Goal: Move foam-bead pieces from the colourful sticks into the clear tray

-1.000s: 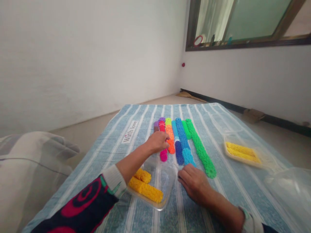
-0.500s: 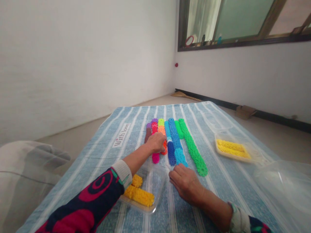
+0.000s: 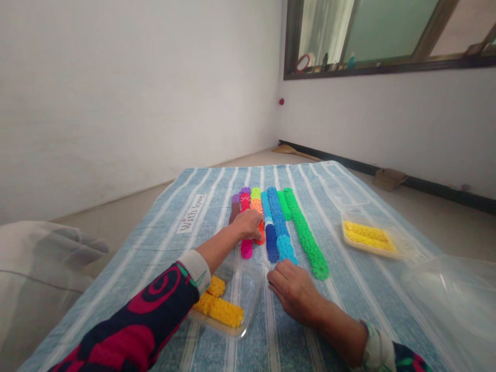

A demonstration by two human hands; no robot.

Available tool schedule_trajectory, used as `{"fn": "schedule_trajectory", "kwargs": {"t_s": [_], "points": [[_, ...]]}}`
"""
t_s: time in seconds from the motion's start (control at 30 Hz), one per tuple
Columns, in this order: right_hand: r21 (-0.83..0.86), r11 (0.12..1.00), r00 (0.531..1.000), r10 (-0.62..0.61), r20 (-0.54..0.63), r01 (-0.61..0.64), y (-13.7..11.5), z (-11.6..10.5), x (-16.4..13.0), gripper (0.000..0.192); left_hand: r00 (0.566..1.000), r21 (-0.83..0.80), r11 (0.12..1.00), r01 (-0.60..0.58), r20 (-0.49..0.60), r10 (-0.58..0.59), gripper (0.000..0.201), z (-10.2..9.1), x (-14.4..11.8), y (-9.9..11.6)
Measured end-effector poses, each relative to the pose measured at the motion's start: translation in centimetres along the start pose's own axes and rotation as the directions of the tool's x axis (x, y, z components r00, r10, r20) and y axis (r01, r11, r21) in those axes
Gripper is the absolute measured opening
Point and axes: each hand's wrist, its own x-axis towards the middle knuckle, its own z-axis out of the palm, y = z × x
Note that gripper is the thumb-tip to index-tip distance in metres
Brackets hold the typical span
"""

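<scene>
Rows of overlapping plastic snowflake discs lie side by side on the striped cloth: brown and purple, red and pink (image 3: 246, 250), orange (image 3: 261, 236), blue (image 3: 275, 204), light blue (image 3: 285, 248) and green (image 3: 308, 237). My left hand (image 3: 249, 223) reaches over the orange row, its thumb and fingers closed on the discs there. Below the near end of the light blue row, my right hand (image 3: 292, 289) is curled on the cloth; its fingertips are hidden, so any small thing in it cannot be seen. Under my left forearm stands a clear tray (image 3: 248, 315) with yellow-orange discs (image 3: 222, 310).
Another clear tray (image 3: 351, 240) to the right holds rows of yellow discs (image 3: 368, 235). A large clear plastic container (image 3: 453, 294) stands at the right edge. The cloth (image 3: 155, 248) covers the table, and a whitish draped thing (image 3: 34, 274) is at the left.
Both hands keep nearly the same places and poses. The whole view has shifted slightly, and the disc rows look unchanged.
</scene>
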Motion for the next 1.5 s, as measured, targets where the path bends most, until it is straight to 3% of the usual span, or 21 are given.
{"fn": "schedule_trajectory", "kwargs": {"t_s": [0.4, 0.7, 1.23, 1.33, 1.5], "points": [[-0.001, 1.000, 1.000, -0.002, 0.013, 0.002, 0.1, 0.0, -0.1, 0.013, 0.999, -0.049, 0.999, 0.013, -0.034, -0.015, 0.036, 0.0, -0.5, 0.1], [-0.001, 1.000, 1.000, -0.008, 0.005, 0.008, 0.1, -0.1, 0.0, 0.013, 0.999, -0.094, 0.995, 0.033, 0.015, -0.032, 0.029, 0.0, -1.0, 0.4], [0.002, 1.000, 1.000, -0.014, 0.005, 0.014, 0.2, 0.4, -0.3, 0.013, 0.999, -0.128, 0.990, -0.053, -0.015, 0.052, 0.036, 0.0, -2.7, 1.8], [0.009, 1.000, 1.000, -0.021, -0.006, 0.021, 0.2, 0.3, -0.4, 0.013, 0.999, -0.178, 0.983, -0.043, -0.037, 0.037, 0.037, -0.5, -3.1, 1.8], [0.031, 0.999, 1.000, -0.018, -0.002, 0.018, 0.2, 0.2, -0.5, 0.014, 0.998, -0.294, 0.956, -0.005, -0.065, -0.014, 0.034, -3.3, -5.4, 1.2]]}}
